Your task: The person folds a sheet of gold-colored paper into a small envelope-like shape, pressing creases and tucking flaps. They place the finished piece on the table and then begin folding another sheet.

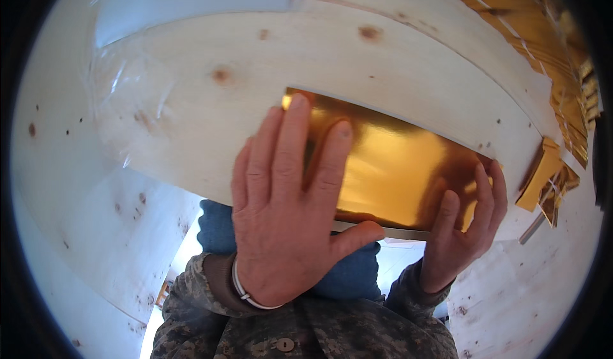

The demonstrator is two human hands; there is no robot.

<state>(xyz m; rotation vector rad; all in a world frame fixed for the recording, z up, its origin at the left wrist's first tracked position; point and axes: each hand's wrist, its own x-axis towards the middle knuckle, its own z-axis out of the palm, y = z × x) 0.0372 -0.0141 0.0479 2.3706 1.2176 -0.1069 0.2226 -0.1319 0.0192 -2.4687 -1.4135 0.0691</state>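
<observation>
Gold foil sheet [396, 161] lies flat on pale wood board [255, 104], at board's near edge. L hand [287, 212] presses flat on sheet's left part, fingers spread, thumb at near edge, not clamped. R hand [463, 225] curls round sheet's right end, fingers on top. Stack of gold pieces [549, 174] just right of sheet. Clear plastic film [128, 84] well left of it.
</observation>
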